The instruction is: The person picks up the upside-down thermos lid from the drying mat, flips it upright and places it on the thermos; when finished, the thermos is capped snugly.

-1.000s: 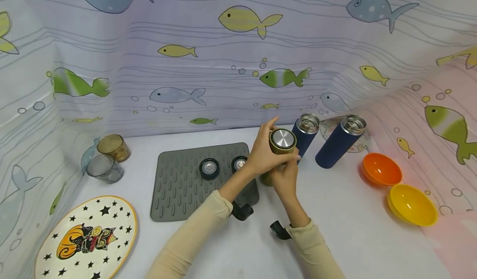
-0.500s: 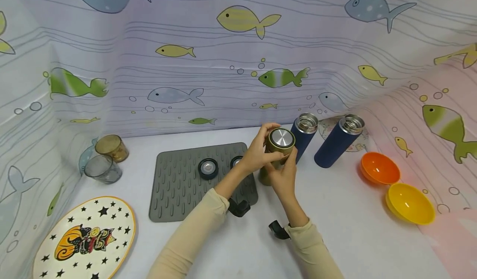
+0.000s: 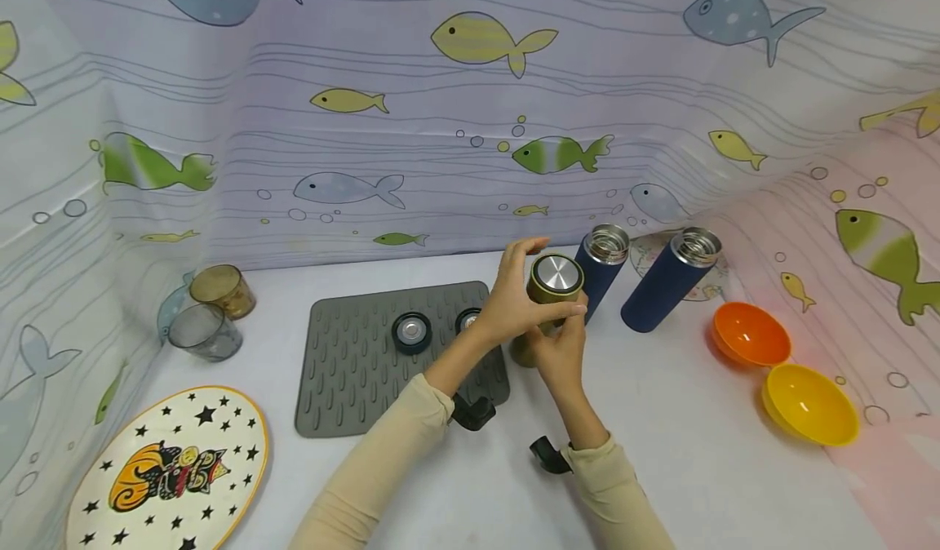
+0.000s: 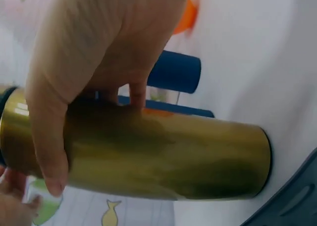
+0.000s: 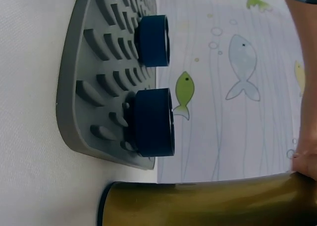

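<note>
A gold flask (image 3: 523,352) stands on the white table just right of the grey mat (image 3: 352,370). Its steel-topped lid (image 3: 558,274) is gripped from the left side by my left hand (image 3: 510,305), thumb in front and forefinger raised behind. My right hand (image 3: 561,350) wraps the flask's body below the lid. In the left wrist view my left hand (image 4: 99,47) curls round the gold flask (image 4: 173,151) near its lid end. The right wrist view shows the gold flask (image 5: 208,203) along the bottom edge.
Two dark lids (image 3: 411,331) (image 3: 468,320) sit on the mat. Two open blue flasks (image 3: 600,268) (image 3: 670,281) stand close behind the gold one. An orange bowl (image 3: 751,334) and yellow bowl (image 3: 809,403) lie right; a star plate (image 3: 169,468) and two glasses (image 3: 204,331) left.
My left hand has shifted its fingers round the lid, the forefinger now lifted off behind it. The flask and my right hand stay in the same spot.
</note>
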Demonstrator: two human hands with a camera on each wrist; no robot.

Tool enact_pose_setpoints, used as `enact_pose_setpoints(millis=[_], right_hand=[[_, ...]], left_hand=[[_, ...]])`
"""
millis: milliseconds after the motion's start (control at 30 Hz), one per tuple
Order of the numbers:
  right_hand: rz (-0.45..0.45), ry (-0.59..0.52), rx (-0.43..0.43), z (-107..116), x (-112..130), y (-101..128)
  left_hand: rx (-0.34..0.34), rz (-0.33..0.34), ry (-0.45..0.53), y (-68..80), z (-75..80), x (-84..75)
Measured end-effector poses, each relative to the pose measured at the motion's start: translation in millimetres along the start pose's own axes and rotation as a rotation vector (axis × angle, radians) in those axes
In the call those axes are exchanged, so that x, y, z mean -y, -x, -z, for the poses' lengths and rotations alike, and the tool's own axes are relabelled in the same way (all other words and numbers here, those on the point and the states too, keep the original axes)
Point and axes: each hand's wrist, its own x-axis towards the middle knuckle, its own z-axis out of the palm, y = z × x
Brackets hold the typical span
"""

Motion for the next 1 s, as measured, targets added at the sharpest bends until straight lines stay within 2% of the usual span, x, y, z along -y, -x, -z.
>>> enact_pose_setpoints(millis=[67,167,233,367,467,533,600,700,767,867,933,1000], right_hand=[[-0.003,0.000,-0.002,-1,-11,-1],[-0.003,-0.008,0.006,-1,-24,-2],[0.008,-0.009,0.005,-1,-26,-2],[0.016,-0.020,0.018,0,-27,-2],[0.020,-0.018,0.023,0,-27,-2],[0.021,-0.018,0.019,0,-27,-1],[0.019,-0.020,0.016,-1,-28,-1],[0.005,-0.029,0.014,-1,-28,-2],[-0.001,-0.036,0.016,-2,-28,-2],[-0.006,-0.039,0.018,-2,-24,-3],[0.002,-0.030,0.014,-2,-14,-2],[0.006,-0.023,0.014,0,-3,-1]], left_hand=[[-0.010,-0.007,-0.011,-0.7,1.3,-1.3],[0.051,-0.031,0.074,-1.2,5.2,-0.5],[0.072,-0.008,0.099,-0.4,5.8,-1.7],[0.049,0.011,0.023,-0.1,3.6,-3.1],[0.094,-0.011,0.069,-1.9,5.8,-2.5],[0.126,0.006,0.097,-2.4,7.2,-3.2],[0.117,0.024,0.060,-2.3,7.5,-4.7],[0.065,0.039,0.000,-1.6,7.7,-4.8],[0.052,0.020,0.036,-1.0,8.7,-4.3],[0.071,0.015,0.101,-0.6,9.0,-2.8],[0.078,0.029,0.060,-0.4,7.9,-2.9],[0.065,0.031,-0.025,-1.2,6.3,-2.7]])
